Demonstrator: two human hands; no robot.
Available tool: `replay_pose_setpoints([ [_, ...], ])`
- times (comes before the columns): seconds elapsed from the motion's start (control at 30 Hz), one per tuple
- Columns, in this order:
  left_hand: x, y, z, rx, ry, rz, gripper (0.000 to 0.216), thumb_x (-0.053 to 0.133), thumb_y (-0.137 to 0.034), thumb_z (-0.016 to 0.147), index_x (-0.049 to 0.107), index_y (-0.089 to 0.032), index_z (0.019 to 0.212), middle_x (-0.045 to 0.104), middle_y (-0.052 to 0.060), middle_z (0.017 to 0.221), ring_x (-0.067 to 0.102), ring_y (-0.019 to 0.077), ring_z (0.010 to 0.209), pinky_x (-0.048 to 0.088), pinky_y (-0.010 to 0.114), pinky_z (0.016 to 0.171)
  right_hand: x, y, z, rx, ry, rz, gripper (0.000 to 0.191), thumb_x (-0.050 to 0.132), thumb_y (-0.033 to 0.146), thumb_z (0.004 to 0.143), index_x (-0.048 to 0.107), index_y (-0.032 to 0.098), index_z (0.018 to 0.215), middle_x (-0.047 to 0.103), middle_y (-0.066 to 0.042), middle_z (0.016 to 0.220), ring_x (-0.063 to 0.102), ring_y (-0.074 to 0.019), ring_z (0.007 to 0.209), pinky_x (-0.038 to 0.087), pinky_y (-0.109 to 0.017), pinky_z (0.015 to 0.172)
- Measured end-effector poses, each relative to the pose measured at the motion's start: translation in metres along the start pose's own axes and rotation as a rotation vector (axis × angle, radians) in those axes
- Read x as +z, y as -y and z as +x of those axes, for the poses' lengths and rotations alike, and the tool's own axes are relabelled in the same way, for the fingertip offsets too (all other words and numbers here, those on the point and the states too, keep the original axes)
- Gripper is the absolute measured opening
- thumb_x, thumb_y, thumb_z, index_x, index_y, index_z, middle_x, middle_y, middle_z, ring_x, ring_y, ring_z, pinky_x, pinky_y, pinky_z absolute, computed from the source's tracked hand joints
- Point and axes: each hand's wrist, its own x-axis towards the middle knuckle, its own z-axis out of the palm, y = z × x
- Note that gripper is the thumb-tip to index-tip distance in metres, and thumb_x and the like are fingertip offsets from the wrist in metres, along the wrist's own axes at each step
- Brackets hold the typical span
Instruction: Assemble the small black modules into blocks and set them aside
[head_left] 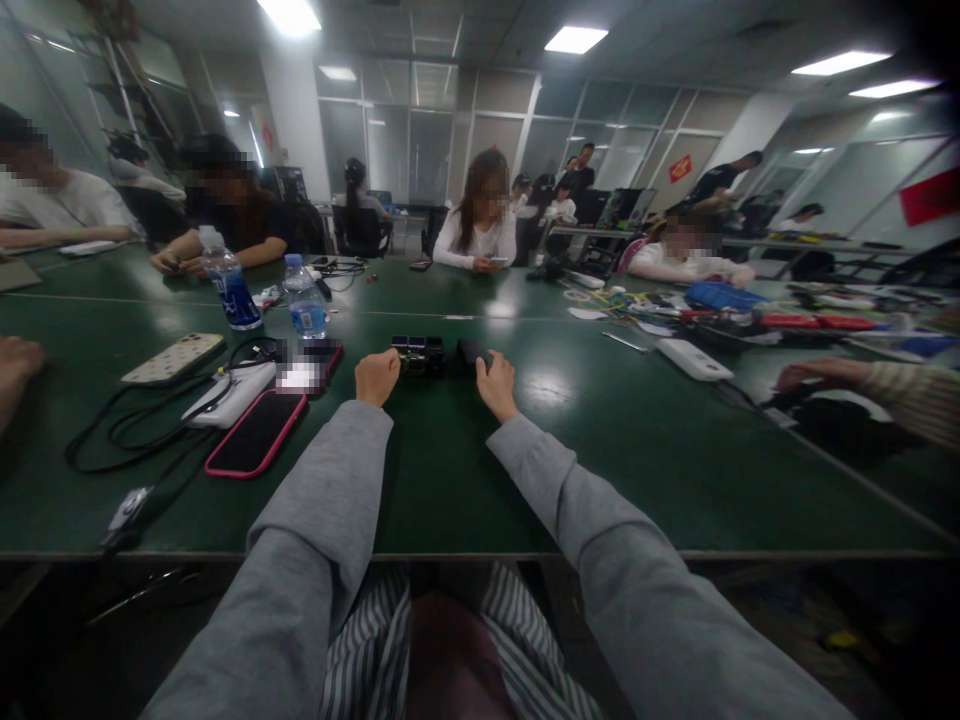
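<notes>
In the head view, my left hand is closed at the left end of a small dark electronic device. The device has little square panels and circuit-like parts on its near side, and my fingertips at its edge are partly hidden. To the right, my right hand curls its thumb and fingers round a smooth black piece, which looks like a casing or cover. A narrow gap separates the black piece from the device. Both lie on or just above the green table.
Left of my hands are a pink-edged phone, a white power bank with black cables, a patterned phone and two bottles. At right lie a white box, a thin metal tool and tangled wires. Several people sit around the table.
</notes>
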Motion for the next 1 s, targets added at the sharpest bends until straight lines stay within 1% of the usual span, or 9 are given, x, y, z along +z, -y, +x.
replay_pose_setpoints([
  [0.1,-0.0005,0.0002,-0.0001,0.006,0.007,0.001,0.026,0.042,-0.024,0.092,0.061,-0.019,0.075,0.062,0.004,0.070,0.051,0.0145,0.062,0.027,0.027,0.058,-0.0022,0.0033,-0.0032,-0.157,0.016,-0.031,0.053,0.042,0.048,0.092,0.044,0.024,0.140,0.049,-0.017,0.128,0.045,-0.0319,0.120,0.041,-0.054,0.097],
  [0.17,0.0002,0.0009,0.0003,0.014,0.005,0.002,0.027,0.042,-0.025,0.092,0.061,-0.019,0.075,0.062,0.004,0.070,0.052,0.0147,0.062,0.026,0.027,0.058,-0.0036,0.0049,-0.0054,-0.252,0.059,-0.067,0.051,0.046,0.048,0.092,0.047,0.030,0.139,0.043,-0.015,0.133,0.041,-0.0333,0.125,0.040,-0.055,0.099],
  [0.23,0.0018,0.0019,0.0011,0.015,0.001,0.010,0.027,0.042,-0.025,0.092,0.061,-0.019,0.074,0.062,0.004,0.070,0.052,0.0151,0.063,0.025,0.028,0.058,-0.0044,0.0050,-0.0069,-0.319,0.104,-0.087,0.046,0.048,0.042,0.091,0.051,0.032,0.136,0.039,-0.014,0.136,0.038,-0.0339,0.129,0.041,-0.055,0.100],
  [0.33,0.0049,0.0034,0.0021,0.008,-0.005,0.021,0.026,0.042,-0.026,0.091,0.061,-0.020,0.074,0.062,0.005,0.070,0.052,0.0155,0.064,0.023,0.028,0.058,-0.0046,0.0035,-0.0074,-0.362,0.136,-0.069,0.042,0.046,0.032,0.092,0.053,0.031,0.133,0.039,-0.013,0.136,0.039,-0.0315,0.129,0.042,-0.053,0.101],
  [0.53,0.0046,0.0034,0.0016,0.021,0.000,-0.013,0.027,0.041,-0.026,0.092,0.061,-0.020,0.074,0.061,0.004,0.070,0.051,0.0151,0.063,0.026,0.027,0.059,-0.0069,0.0051,-0.0061,-0.301,0.114,0.033,0.036,0.045,0.031,0.091,0.060,0.026,0.123,0.045,-0.013,0.130,0.045,-0.0274,0.125,0.045,-0.047,0.099],
  [0.63,0.0016,0.0015,0.0008,0.013,0.030,-0.042,0.027,0.041,-0.025,0.092,0.060,-0.019,0.075,0.062,0.004,0.070,0.051,0.0146,0.063,0.028,0.026,0.059,-0.0079,0.0070,-0.0048,-0.242,0.091,0.109,0.037,0.041,0.034,0.093,0.057,0.025,0.125,0.053,-0.012,0.121,0.053,-0.0247,0.113,0.046,-0.045,0.097],
  [0.73,-0.0005,-0.0001,0.0006,-0.008,0.054,-0.040,0.026,0.041,-0.025,0.091,0.060,-0.019,0.075,0.062,0.004,0.071,0.051,0.0146,0.063,0.029,0.026,0.059,-0.0070,0.0064,-0.0032,-0.163,0.081,0.164,0.040,0.037,0.036,0.094,0.052,0.021,0.128,0.060,-0.011,0.112,0.058,-0.0236,0.104,0.046,-0.043,0.095],
  [0.87,-0.0007,-0.0011,0.0007,-0.011,0.044,-0.033,0.026,0.041,-0.025,0.091,0.060,-0.019,0.074,0.061,0.004,0.069,0.051,0.0145,0.062,0.029,0.026,0.059,-0.0042,0.0035,-0.0017,-0.086,0.061,0.140,0.041,0.035,0.036,0.094,0.052,0.013,0.125,0.061,-0.016,0.114,0.056,-0.0256,0.109,0.042,-0.045,0.098],
  [1.0,-0.0010,-0.0018,0.0004,-0.014,0.046,-0.032,0.026,0.041,-0.025,0.091,0.061,-0.019,0.075,0.062,0.004,0.070,0.051,0.0144,0.062,0.029,0.026,0.059,-0.0038,0.0027,-0.0021,-0.122,0.022,0.094,0.047,0.037,0.041,0.094,0.051,0.016,0.130,0.055,-0.017,0.123,0.049,-0.0274,0.119,0.041,-0.048,0.100],
])
